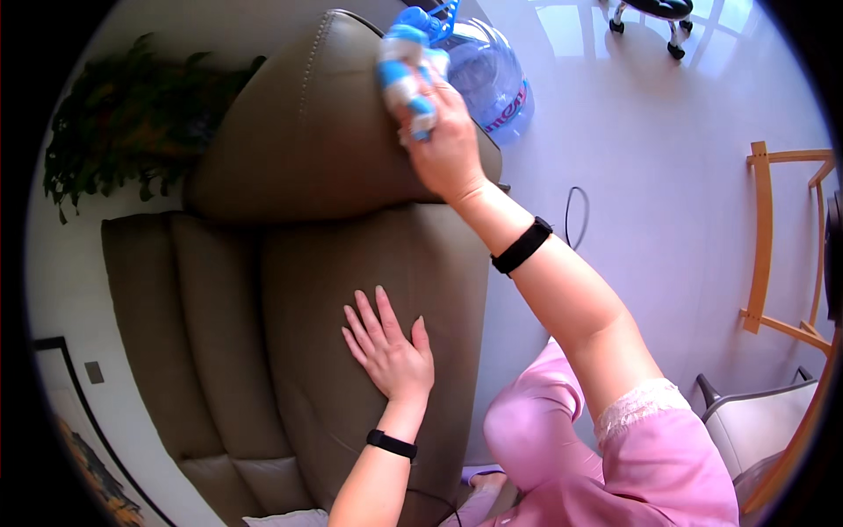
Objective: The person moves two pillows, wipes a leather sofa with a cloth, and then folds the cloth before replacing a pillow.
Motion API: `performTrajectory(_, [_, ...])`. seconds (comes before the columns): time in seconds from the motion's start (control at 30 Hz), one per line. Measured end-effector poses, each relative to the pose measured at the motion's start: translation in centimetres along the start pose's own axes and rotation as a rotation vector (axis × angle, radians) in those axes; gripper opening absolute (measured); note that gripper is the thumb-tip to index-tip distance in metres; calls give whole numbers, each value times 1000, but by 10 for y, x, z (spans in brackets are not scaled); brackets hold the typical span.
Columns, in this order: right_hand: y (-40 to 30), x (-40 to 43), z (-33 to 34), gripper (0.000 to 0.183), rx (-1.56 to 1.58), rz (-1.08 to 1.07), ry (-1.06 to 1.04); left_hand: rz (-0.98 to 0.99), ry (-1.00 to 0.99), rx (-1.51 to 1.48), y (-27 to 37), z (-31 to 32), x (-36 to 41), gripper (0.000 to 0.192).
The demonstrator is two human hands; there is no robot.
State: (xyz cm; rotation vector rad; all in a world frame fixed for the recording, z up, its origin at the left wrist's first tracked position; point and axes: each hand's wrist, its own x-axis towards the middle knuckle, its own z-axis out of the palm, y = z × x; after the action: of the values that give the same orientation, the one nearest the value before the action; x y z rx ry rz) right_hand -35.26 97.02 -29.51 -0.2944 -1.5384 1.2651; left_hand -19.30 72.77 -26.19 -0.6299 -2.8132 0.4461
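A brown leather sofa [369, 257] lies below me. My left hand [398, 362] rests flat on its seat, fingers spread, holding nothing. Farther up, my right hand [451, 148] grips a blue-and-white cloth [402, 66] against the outer end of the sofa's armrest [329, 132]. The cloth is bunched and somewhat blurred, and its underside is hidden. Each wrist wears a black band.
Just beyond the armrest a large clear plastic water bottle [490, 82] with a blue handle stands on the floor. A leafy plant [145, 125] is behind the armrest. A cable [577, 214], wooden frame [762, 237] and chair [757, 415] are at the right.
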Motion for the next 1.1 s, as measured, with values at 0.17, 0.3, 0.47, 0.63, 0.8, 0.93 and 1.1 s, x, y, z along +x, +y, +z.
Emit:
performTrajectory(0.17, [113,-81,-33,44,-119,669,-145,10,27,2,0,6,1,74])
performTrajectory(0.3, [176,-139,-63,56,-151,1116,-361,21,22,-2,3,8,2,74])
performTrajectory(0.47, [84,-64,-30,48,74,266,-116,23,22,-1,4,6,2,73])
performTrajectory(0.63, [36,0,-1,48,207,62,-13,12,12,-13,0,4,2,71])
performTrajectory(0.8, [125,-52,-19,23,298,545,-92,18,11,-26,1,5,2,72])
performTrajectory(0.93, [209,-139,-42,61,-27,912,-210,17,2,-28,1,7,2,72])
performTrajectory(1.1, [187,-186,-31,79,190,1606,-202,14,9,-3,-5,8,-1,72])
